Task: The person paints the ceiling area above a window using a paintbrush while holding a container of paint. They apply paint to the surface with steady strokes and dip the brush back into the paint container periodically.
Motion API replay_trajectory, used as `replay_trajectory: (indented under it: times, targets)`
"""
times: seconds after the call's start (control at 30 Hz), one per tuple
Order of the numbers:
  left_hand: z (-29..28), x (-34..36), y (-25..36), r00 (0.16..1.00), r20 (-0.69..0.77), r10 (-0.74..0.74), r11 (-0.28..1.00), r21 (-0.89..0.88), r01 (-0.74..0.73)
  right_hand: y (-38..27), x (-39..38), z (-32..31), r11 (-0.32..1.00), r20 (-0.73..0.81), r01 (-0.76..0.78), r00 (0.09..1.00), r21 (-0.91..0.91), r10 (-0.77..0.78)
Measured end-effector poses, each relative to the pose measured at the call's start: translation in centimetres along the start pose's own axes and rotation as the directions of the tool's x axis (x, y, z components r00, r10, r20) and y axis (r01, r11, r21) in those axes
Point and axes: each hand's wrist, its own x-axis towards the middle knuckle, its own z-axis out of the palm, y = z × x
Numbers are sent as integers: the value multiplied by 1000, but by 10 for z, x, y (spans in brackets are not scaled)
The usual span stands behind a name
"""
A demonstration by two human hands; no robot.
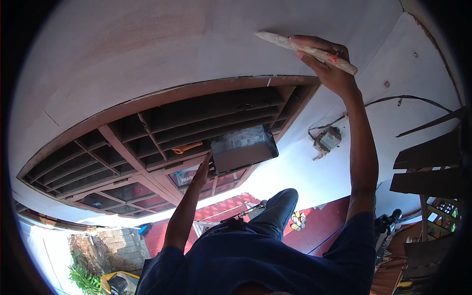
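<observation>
In my right hand (327, 66) is a long, pale, paint-smeared brush (346, 65) with red on its handle, its pointed tip close to the white wall (206, 44); I cannot tell whether it touches. My left hand (205, 164) grips the side of a black rectangular tray (244, 152) containing grey-white paint, held in front of a brown-framed window with slatted bars (118, 140). Just left of the tray, an orange-handled tool (186, 147) lies at the bars; what it is exactly is unclear.
A grey electrical box with cable (327, 140) is fixed to the wall at right. Below are my legs (273, 214), a red floor (319, 221), small cans (297, 221) and a plant (78, 270). Dark boards (423, 152) stand out at the right edge.
</observation>
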Motion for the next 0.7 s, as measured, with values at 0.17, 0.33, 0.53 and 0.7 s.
replay_trajectory:
  times: [0.17,0.33,0.53,0.7]
  targets:
    - [-3,2,-1,1000,11,-12,1000,-5,12,-8,-11,12,981,-82,8,997,194,8]
    - [-1,-3,2,1000,7,2,1000,10,-2,-1,-20,58,987,63,86,993,138,-96]
    - [2,-2,0,1000,12,11,1000,5,-11,-5,22,5,992,-149,111,982,-51,-118]
    - [-1,3,-6,999,-19,35,999,6,-35,-19,22,14,984,-96,161,983,77,-153]
